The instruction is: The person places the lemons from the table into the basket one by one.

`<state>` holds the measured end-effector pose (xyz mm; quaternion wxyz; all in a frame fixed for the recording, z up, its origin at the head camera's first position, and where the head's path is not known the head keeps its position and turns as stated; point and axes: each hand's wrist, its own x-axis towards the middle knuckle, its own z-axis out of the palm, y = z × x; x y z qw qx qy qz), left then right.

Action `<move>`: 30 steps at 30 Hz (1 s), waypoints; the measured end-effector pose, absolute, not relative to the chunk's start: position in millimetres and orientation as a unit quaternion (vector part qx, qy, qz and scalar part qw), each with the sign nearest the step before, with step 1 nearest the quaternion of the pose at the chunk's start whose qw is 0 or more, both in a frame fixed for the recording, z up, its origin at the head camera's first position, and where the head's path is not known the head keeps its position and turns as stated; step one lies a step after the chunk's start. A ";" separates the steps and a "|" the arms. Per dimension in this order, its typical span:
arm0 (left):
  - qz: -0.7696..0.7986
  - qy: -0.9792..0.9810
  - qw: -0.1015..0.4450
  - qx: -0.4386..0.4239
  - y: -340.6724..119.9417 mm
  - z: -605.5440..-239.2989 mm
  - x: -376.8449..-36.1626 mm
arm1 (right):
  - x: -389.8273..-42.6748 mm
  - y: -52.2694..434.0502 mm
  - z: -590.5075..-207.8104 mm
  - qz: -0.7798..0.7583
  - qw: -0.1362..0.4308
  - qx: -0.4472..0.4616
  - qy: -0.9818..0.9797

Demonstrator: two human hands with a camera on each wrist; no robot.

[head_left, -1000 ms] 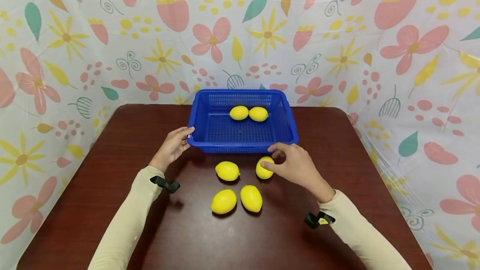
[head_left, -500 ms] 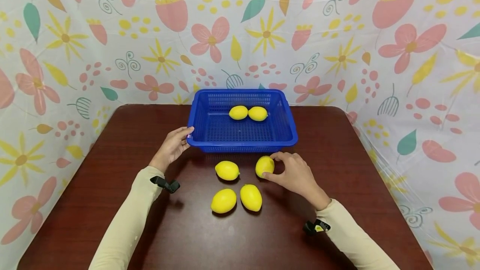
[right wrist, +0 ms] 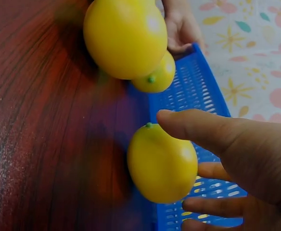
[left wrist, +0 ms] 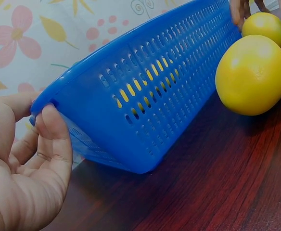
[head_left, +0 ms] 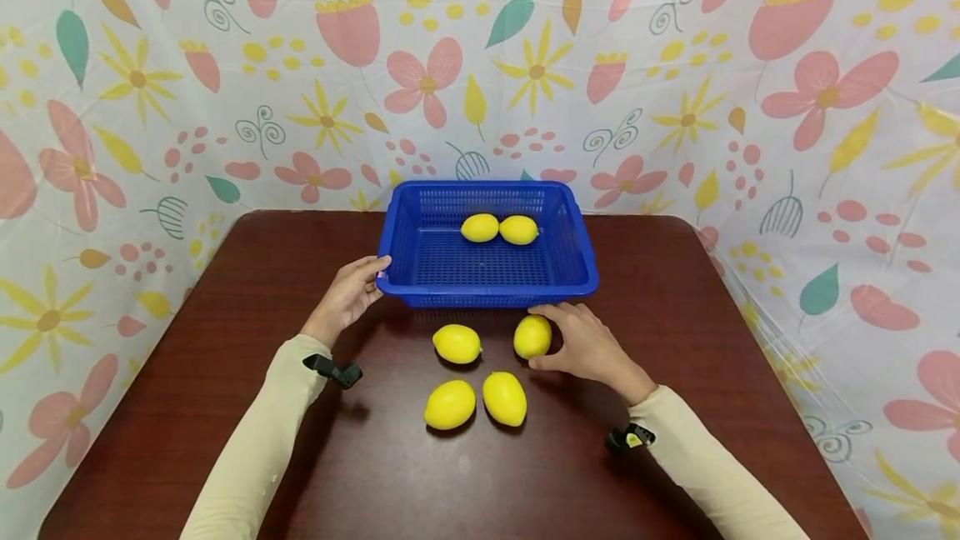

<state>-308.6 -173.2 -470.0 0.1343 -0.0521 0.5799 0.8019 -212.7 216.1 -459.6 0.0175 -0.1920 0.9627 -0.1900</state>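
Two lemons (head_left: 498, 228) are already lying in the blue basket (head_left: 577, 261) — four are waiting on the table (head_left: 225, 340). The left hand (head_left: 347, 295) is holding the basket's corner; the right hand (head_left: 588, 346) is curling round one lemon (head_left: 531, 336) — probably gripping it.

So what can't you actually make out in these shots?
- Right hand: in the head view the palm hides whether the fingers grip the lemon; in the right wrist view the frame edge crops the fingers.
- Basket: the left wrist view shows only its outer wall, so the inside is hidden.
- Left hand: in the head view, its fingertips at the basket corner are too small to tell the grip.
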 end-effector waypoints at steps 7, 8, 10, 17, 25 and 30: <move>0.796 0.587 0.137 -0.051 -172.6 -471.4 -310.0 | -218.6 216.0 -467.9 -0.191 0.021 -0.202 0.960; 0.796 0.587 0.138 -0.051 -172.6 -471.2 -310.1 | -219.1 216.1 -469.1 -0.191 0.019 -0.204 0.960; 0.797 0.586 0.139 -0.051 -172.9 -470.9 -310.4 | -220.0 215.8 -471.4 -0.194 0.017 -0.203 0.960; 0.803 0.578 0.135 -0.057 -173.3 -471.1 -310.8 | -220.4 214.2 -481.6 -0.204 -0.014 -0.193 0.960; 0.800 0.582 0.136 -0.052 -173.6 -469.9 -311.2 | -213.8 211.4 -482.9 -0.220 -0.051 -0.165 0.960; 0.800 0.581 0.138 -0.048 -173.6 -469.9 -310.6 | -207.7 210.1 -479.3 -0.223 -0.060 -0.152 0.961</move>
